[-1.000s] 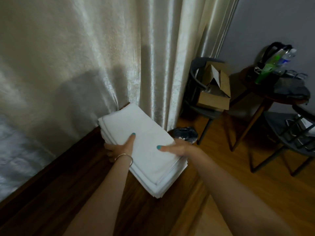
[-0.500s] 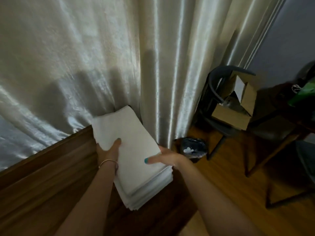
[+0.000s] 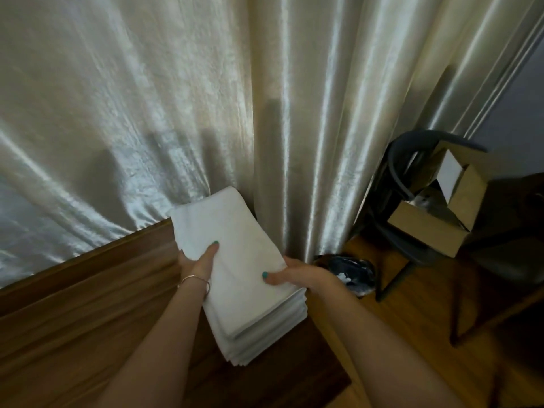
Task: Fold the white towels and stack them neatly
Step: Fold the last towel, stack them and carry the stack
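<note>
Curtain [image 3: 176, 113] fills 12 o'clock, backstop behind table.
Wooden table [image 3: 73, 313] at 8 o'clock.
Towel stack [image 3: 244, 278] at centre, on table's far corner against curtain.
Left hand [image 3: 197, 265], right hand [image 3: 297, 275] clamp opposite sides, thumbs on top, likely squaring edges.

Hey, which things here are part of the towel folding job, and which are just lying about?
Job: stack of white towels, left hand, right hand, wooden table.
Lying about: curtain, cardboard box, dark chair, bin.
</note>
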